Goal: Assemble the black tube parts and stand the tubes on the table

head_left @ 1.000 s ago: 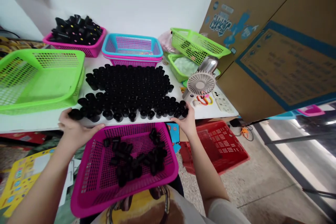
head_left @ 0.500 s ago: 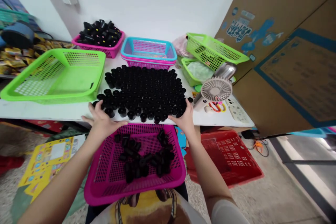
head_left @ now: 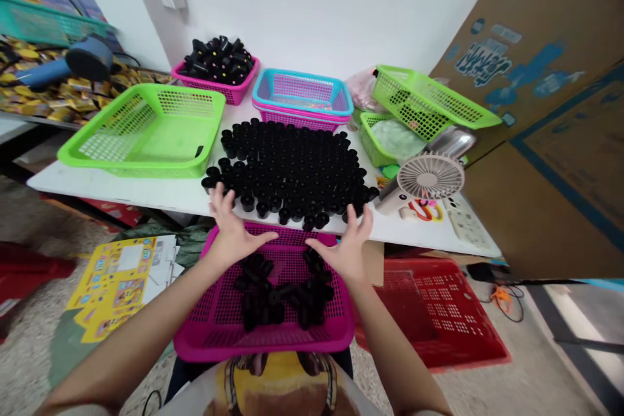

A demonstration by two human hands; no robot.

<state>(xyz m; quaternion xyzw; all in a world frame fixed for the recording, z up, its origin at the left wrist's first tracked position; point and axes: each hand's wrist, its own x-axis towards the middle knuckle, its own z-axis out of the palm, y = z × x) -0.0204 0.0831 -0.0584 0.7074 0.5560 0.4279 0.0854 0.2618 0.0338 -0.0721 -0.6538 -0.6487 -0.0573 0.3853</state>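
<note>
A broad cluster of small black cylindrical plastic parts point(head_left: 302, 166) stands packed together on the white table point(head_left: 141, 192). My left hand point(head_left: 234, 227) is open over the table's front edge, at the cluster's near left corner, thumb pointing inward. On the near right side my right hand point(head_left: 348, 247) is open too, its fingers spread by the outermost parts. Neither hand holds anything; whether the fingertips touch the parts I cannot tell. Below both hands, a magenta basket point(head_left: 195, 344) sits against my body with several loose black parts point(head_left: 283, 299) lying in it.
On the left stands a green basket point(head_left: 141, 166); behind are a pink basket of black pieces point(head_left: 219, 65) and stacked blue and pink baskets point(head_left: 302, 110). A handheld fan point(head_left: 429, 175) and green baskets point(head_left: 433, 101) stand right. A red crate point(head_left: 439, 312) rests on the floor.
Both hands have drawn back toward me from the cluster's front edge, fingers still spread. The camera view has turned left, so the scene sits farther right.
</note>
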